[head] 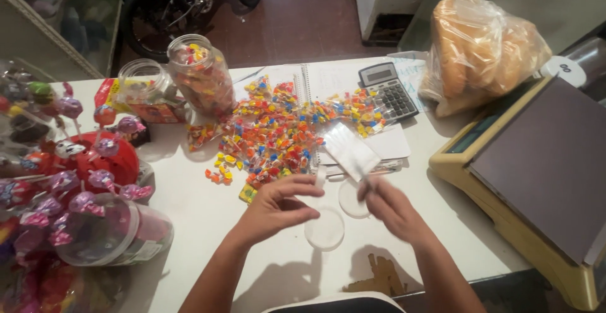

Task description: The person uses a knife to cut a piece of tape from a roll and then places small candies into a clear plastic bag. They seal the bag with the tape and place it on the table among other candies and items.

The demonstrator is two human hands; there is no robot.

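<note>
My left hand [274,207] hovers over the white table [208,224], fingers apart, its fingertips touching a small white piece [320,175]. My right hand [388,204] pinches the lower end of a flat clear plastic bag [350,150] that sticks up toward the candies. Two round clear lids lie on the table, one [325,229] beside my left hand and one [351,200] partly under my right hand. A big heap of small wrapped candies [278,133] in orange, yellow, red and blue spreads just beyond both hands.
Two clear jars [201,73] [144,84] stand at the back left. A lollipop display [69,180] fills the left side. A calculator [387,90] lies on a spiral notebook [328,76]. A bag of bread [483,48] and a weighing scale [536,174] are on the right.
</note>
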